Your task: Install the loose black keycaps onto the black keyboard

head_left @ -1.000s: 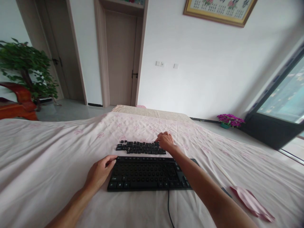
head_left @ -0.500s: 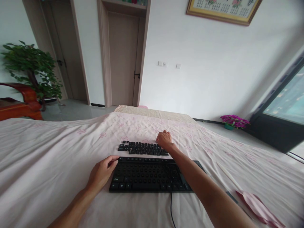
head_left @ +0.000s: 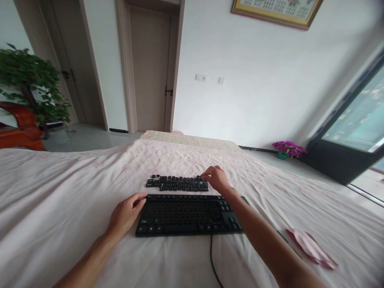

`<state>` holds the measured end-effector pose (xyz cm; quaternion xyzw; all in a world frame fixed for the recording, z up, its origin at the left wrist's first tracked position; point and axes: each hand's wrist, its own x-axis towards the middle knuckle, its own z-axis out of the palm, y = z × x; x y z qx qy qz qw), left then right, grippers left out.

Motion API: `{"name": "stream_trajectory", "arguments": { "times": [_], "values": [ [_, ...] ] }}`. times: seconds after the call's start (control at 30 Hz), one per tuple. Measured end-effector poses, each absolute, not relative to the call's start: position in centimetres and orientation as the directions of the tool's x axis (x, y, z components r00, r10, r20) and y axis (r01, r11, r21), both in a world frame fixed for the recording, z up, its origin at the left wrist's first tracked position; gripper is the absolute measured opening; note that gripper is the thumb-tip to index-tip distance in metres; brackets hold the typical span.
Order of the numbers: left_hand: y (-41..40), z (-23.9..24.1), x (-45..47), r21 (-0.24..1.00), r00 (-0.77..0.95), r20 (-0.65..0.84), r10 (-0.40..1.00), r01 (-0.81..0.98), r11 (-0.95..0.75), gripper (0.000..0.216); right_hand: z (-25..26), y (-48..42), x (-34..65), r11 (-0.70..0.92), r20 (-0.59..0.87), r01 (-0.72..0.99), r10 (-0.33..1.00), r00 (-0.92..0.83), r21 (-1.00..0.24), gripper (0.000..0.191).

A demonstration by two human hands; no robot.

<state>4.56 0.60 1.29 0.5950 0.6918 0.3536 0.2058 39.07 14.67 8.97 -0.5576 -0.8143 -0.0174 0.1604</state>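
Head view here, looking down at both hands over a pale pinkish-white cloth with pink flowers (head_left: 75,192). The main thing is a long black plastic keyboard (head_left: 183,229), flat on the cloth between the two forearms, with a lot of its key positions showing no caps.

The left hand (head_left: 126,214) is at its far left corner, fingertips touching it, thumb and forefinger only a narrow gap apart. Can't tell if that's an actual grip or just resting there. The right hand (head_left: 217,179) is past the keyboard's far edge, so the keyboard sits nearer the person than that hand, and the right forearm crosses above its right end.

Orientation-wise, the keyboard's long axis runs left to right, pretty much square to the person. Space bar edge faces the person, top row points away. A thin black cable (head_left: 211,256) comes out from under the near edge.

Just beyond it, roughly parallel, there's a block of loose black plastic keycaps (head_left: 178,184). The right hand's fingers are bunched narrow at the far right corner of that block; too small to tell if a cap is pinched in there.

Off to the right of the forearm, well apart from the keyboard, lies a crumpled pink piece of fabric (head_left: 312,248).
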Motion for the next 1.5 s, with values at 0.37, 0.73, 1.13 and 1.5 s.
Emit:
{"name": "stream_trajectory", "arguments": {
  "times": [0.37, 0.73, 1.13, 1.5],
  "values": [
    [0.4, 1.3, 4.5, 0.709, -0.210, 0.143, 0.967, 0.703, 0.048, 0.036, 7.3, 7.2, 43.0, 0.418, 0.323, 0.877, 0.885, -0.335, -0.237, 0.015],
    [0.5, 1.3, 4.5, 0.702, -0.213, 0.128, 0.969, 0.709, 0.063, 0.036, 7.1, 6.7, 42.2, 0.443, 0.295, 0.889, 0.870, -0.396, -0.113, 0.018],
    [0.4, 1.4, 4.6, 0.699, -0.226, 0.145, 0.963, 0.712, 0.062, 0.035, 7.3, 4.8, 40.5, 0.506, 0.202, 0.819, 0.802, -0.562, 0.269, 0.014],
    [0.4, 1.5, 4.7, 0.707, -0.218, 0.126, 0.968, 0.704, 0.067, 0.035, 8.7, 5.9, 40.9, 0.546, 0.135, 0.815, 0.808, -0.574, 0.195, 0.024]
  ]
}}
